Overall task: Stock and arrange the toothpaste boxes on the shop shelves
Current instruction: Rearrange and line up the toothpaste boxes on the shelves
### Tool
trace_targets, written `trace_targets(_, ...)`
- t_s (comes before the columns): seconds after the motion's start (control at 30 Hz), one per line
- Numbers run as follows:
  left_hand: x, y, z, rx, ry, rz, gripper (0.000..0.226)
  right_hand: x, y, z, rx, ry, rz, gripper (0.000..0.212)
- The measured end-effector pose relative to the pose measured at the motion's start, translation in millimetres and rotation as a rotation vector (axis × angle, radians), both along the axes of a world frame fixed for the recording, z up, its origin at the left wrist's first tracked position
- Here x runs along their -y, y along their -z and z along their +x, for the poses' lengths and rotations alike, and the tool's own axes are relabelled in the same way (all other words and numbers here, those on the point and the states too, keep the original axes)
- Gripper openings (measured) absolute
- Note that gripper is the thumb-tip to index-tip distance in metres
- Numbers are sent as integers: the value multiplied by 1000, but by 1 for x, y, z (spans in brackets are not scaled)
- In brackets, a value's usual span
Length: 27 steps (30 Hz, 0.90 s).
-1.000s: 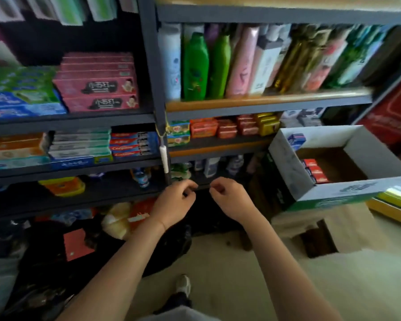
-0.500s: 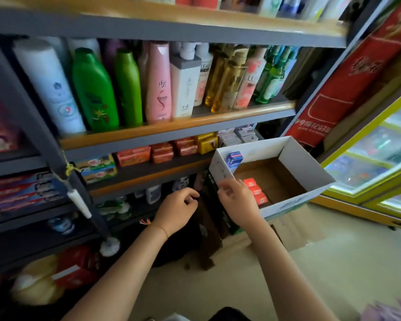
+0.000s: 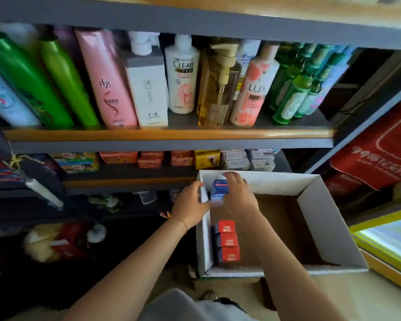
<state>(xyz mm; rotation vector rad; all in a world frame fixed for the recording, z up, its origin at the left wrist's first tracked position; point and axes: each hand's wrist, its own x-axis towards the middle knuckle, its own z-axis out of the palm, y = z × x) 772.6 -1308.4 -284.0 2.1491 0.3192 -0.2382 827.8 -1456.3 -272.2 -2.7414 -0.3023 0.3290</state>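
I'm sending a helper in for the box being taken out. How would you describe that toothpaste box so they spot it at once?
Find the open white carton below the shelves, at right. In its far left corner stands a blue toothpaste box, between the left hand and right hand. It is blue and upright; the boxes nearer in the carton show red ends.

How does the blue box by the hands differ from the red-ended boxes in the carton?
The blue toothpaste box stands at the carton's far left corner, between the left hand and right hand; the red-ended boxes sit nearer, untouched. The blue one is alone; the red-ended ones form a row of three. All stand along the left wall.
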Motion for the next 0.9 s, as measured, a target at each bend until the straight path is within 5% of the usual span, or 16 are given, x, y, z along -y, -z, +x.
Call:
trace_targets(0.17,10,14,4,4,-122,104,46,14,36,17,-88,-179,-83,58)
trace_targets(0.37,14,11,4,16,-119,134,46,19,13,28,-38,-130,162,39)
trace_targets(0.6,9,-48,-10,176,-152,-279,50,-14,-112,10,126,-308,721,41)
trace_targets(0.77,-24,-86,-48,316,-292,-577,59,-74,-159,-33,98,-180,1125,28)
trace_targets(0.9,-76,-105,-107,320,-436,-579,42,-133,-153,-77,-45,-80,1101,31)
